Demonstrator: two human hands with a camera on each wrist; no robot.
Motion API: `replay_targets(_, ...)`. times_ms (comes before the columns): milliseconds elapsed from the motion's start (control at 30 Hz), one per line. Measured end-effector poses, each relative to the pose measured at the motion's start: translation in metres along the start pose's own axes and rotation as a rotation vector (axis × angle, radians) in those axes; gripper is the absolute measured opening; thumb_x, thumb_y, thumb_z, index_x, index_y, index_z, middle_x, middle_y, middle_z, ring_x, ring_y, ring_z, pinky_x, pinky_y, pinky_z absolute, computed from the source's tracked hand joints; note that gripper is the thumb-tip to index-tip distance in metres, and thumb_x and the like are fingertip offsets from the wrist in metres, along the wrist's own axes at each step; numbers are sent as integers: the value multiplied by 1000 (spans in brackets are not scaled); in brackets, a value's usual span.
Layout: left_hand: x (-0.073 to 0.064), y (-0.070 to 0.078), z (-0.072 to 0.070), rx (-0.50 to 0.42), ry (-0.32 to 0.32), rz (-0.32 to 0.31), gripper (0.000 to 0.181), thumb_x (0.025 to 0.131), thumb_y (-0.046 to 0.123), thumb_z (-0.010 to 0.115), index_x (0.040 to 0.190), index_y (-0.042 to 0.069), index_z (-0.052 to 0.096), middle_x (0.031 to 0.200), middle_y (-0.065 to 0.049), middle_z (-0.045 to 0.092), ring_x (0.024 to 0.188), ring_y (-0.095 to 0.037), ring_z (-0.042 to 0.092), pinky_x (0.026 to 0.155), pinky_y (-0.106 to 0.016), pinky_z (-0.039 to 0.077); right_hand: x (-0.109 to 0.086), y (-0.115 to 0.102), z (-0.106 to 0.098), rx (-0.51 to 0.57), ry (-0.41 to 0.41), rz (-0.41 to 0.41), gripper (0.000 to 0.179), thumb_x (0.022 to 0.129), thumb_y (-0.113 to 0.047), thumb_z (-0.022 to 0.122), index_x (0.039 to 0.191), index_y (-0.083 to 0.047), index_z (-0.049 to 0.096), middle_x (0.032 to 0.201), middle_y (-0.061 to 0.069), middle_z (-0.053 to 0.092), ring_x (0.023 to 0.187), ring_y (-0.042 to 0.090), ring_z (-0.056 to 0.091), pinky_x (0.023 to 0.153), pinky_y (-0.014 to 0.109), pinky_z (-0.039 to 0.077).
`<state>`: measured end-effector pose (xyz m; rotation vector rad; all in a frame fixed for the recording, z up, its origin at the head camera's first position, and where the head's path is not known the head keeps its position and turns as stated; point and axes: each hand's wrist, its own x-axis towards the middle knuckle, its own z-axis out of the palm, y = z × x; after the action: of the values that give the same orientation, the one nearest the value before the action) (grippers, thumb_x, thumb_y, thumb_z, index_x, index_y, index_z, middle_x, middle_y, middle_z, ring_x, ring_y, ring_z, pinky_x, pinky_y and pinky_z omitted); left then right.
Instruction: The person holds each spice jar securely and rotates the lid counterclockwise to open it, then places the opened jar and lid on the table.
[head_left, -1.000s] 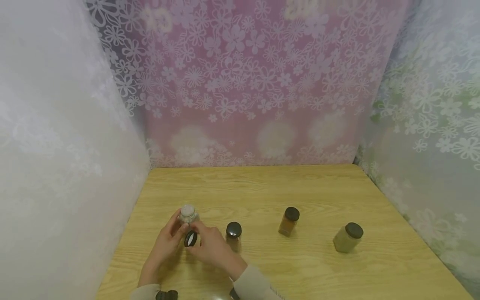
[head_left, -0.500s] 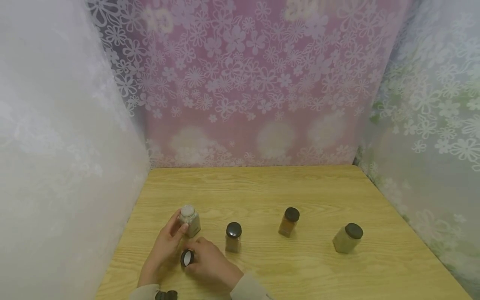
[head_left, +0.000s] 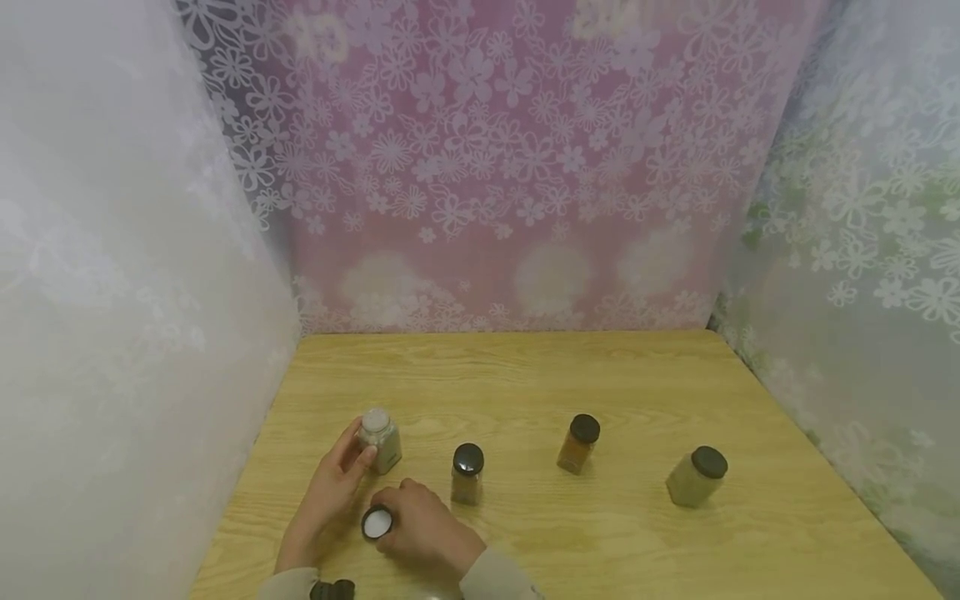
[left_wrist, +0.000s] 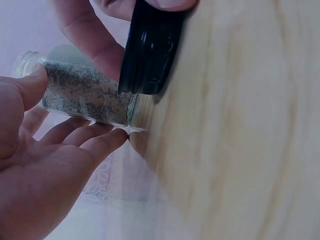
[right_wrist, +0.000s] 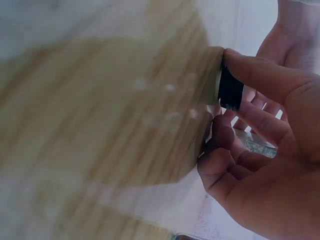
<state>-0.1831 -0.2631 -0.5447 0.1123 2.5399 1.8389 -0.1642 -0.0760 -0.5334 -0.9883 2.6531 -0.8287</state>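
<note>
In the head view, my left hand (head_left: pixel 333 483) holds an uncapped glass spice jar (head_left: pixel 387 450), upright on the table. Its thumb presses the near side. The left wrist view shows grey-green flakes in the jar (left_wrist: pixel 80 92), with fingers along its other side. My right hand (head_left: pixel 423 521) pinches a round black lid (head_left: pixel 377 523) in front of the jar, white inner face up. Seen from the right wrist, the lid (right_wrist: pixel 231 91) sits between thumb and fingertips, against or very near the tabletop; I cannot tell which.
Just right of my hands stands a black-capped spice jar (head_left: pixel 467 477). Farther right are a jar with orange-brown contents (head_left: pixel 577 446) and a wider pale-green one (head_left: pixel 695 477). All rest on the wood-grain table (head_left: pixel 510 375), with flowered curtains (head_left: pixel 487 167) behind and at the sides.
My right hand has drawn the lid away from the jar, toward me and down, and its inner face has tipped upward. The left hand and jar have stayed put.
</note>
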Motion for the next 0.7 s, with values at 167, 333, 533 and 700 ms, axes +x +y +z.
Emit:
replay_targets(167, -1, 2, 1, 3, -17, 19, 69, 103, 40, 53, 160, 21, 19, 159, -23, 30, 145, -40, 32, 115, -55, 31, 0, 4, -2, 13, -13, -16, 38, 76, -16, 85, 111, -19, 71, 95, -12, 65, 76, -2, 44, 67, 13, 40)
replay_targets(333, 0, 3, 1, 15, 13, 35, 68, 103, 36, 55, 159, 16, 22, 155, -27, 33, 142, -43, 35, 114, -56, 33, 0, 5, -4, 31, -20, -7, 41, 75, -17, 86, 112, -20, 71, 95, -12, 65, 77, -2, 45, 68, 14, 41)
replay_targets(533, -2, 5, -3, 20, 23, 31, 65, 103, 37, 53, 159, 22, 23, 153, -27, 38, 140, -44, 38, 112, -57, 36, -2, 3, -8, 58, -25, 44, 47, 74, -18, 87, 118, -17, 69, 94, -10, 64, 79, -1, 48, 70, 16, 43)
replay_targets(700, -13, 17, -11, 80, 159, 33, 51, 108, 41, 37, 155, 23, 33, 147, -24, 48, 129, -43, 53, 103, -62, 44, -10, -8, -26, 106, -3, 52, 47, 82, -21, 83, 125, -11, 66, 78, -10, 57, 66, 0, 47, 60, 15, 44)
